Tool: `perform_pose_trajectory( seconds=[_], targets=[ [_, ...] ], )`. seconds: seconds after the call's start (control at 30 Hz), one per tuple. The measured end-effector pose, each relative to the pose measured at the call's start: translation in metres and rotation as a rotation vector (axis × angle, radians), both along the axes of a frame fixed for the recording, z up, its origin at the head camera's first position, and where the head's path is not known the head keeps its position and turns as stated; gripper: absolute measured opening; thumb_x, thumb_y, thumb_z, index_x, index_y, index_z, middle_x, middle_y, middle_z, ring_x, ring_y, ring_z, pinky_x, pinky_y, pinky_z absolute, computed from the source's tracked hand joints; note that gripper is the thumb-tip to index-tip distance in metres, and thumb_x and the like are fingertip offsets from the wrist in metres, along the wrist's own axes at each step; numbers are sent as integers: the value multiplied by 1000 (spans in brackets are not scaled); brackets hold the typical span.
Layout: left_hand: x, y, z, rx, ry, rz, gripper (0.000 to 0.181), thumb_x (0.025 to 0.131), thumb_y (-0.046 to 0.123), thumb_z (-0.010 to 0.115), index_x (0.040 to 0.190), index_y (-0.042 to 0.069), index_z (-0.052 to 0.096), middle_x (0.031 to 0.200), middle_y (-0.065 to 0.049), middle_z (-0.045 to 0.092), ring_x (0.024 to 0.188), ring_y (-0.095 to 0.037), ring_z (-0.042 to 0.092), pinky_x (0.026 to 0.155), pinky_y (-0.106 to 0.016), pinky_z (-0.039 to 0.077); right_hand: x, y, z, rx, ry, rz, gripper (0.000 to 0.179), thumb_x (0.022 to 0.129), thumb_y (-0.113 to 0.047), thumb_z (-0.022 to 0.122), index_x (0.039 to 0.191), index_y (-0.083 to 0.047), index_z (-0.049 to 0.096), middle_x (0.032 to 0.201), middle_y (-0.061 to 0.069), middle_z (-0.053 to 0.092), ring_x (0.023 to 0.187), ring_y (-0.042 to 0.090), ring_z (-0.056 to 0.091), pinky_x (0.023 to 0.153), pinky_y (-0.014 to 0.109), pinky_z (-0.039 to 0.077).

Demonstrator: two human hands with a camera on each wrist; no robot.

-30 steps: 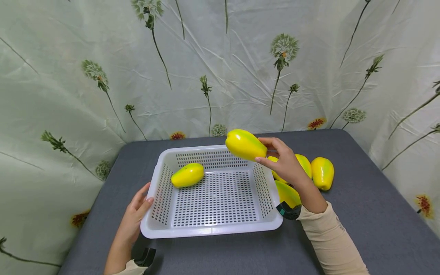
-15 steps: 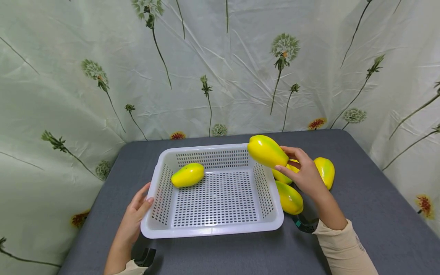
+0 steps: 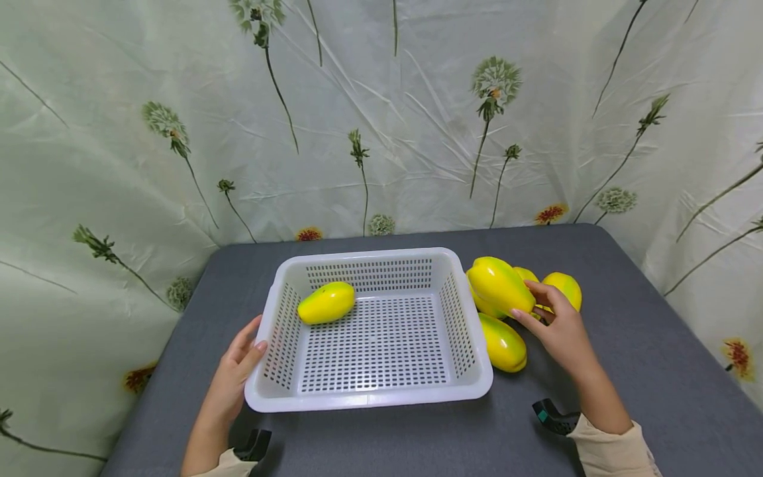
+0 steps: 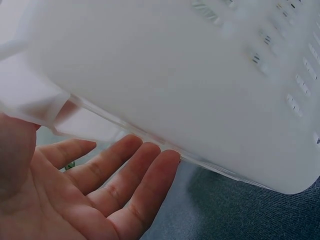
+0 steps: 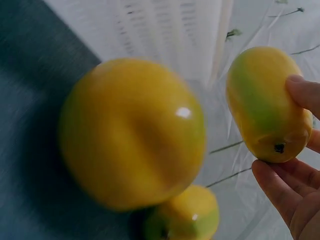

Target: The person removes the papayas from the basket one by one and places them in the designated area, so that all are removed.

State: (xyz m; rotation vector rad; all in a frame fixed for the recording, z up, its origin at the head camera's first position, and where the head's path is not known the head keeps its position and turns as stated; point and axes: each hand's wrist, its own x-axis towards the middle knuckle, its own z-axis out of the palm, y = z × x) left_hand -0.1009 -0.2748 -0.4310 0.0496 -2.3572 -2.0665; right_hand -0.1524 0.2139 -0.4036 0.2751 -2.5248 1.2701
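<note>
In the head view, a white perforated plastic basket (image 3: 372, 401) stands on the grey table with one yellow papaya (image 3: 326, 303) lying inside. My left hand (image 3: 235, 368) holds the basket's left rim, thumb on top; fingertips (image 4: 165, 162) touch its outer side in the left wrist view. Just right of the basket, my right hand (image 3: 560, 324) pinches the end of another yellow papaya (image 3: 499, 285) with a green streak, thumb and fingers around it. The held papaya (image 5: 265, 105) also shows in the right wrist view, its dark stem end toward the palm.
Several more papayas lie right of the basket: a near papaya (image 3: 503, 343), a far-right papaya (image 3: 563, 289), and others partly hidden behind the held one. A flower-printed cloth (image 3: 417, 132) hangs behind the grey table (image 3: 644, 371).
My right hand has carried the papaya from above the basket's right back corner, rightward and down, to over the other papayas. The left hand and basket stay put.
</note>
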Motion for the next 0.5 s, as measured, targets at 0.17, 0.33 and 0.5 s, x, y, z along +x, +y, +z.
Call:
perform_pose_trajectory(
  seconds=[0.17, 0.33, 0.5],
  targets=[
    [0, 0, 0, 23, 22, -27, 53, 96, 17, 44, 142, 14, 19, 116, -14, 41, 87, -18, 60, 63, -41, 52, 4, 14, -19, 31, 0, -24, 56, 79, -16, 70, 126, 1, 45, 119, 16, 47, 98, 16, 47, 77, 10, 41],
    [-1, 0, 0, 40, 41, -47, 53, 96, 16, 43, 142, 12, 17, 118, -14, 42, 90, -18, 59, 65, -38, 52, 3, 39, -61, 61, 28, -60, 59, 78, -23, 71, 129, -9, 46, 117, 10, 48, 98, 14, 48, 75, 7, 38],
    [0, -1, 0, 40, 32, -27, 53, 96, 16, 43, 142, 11, 18, 116, -10, 43, 89, -16, 59, 65, -36, 52, 7, 53, -83, 112, 41, -113, 60, 78, -31, 70, 130, -16, 44, 115, 3, 48, 95, 5, 45, 74, 1, 32]
  ],
)
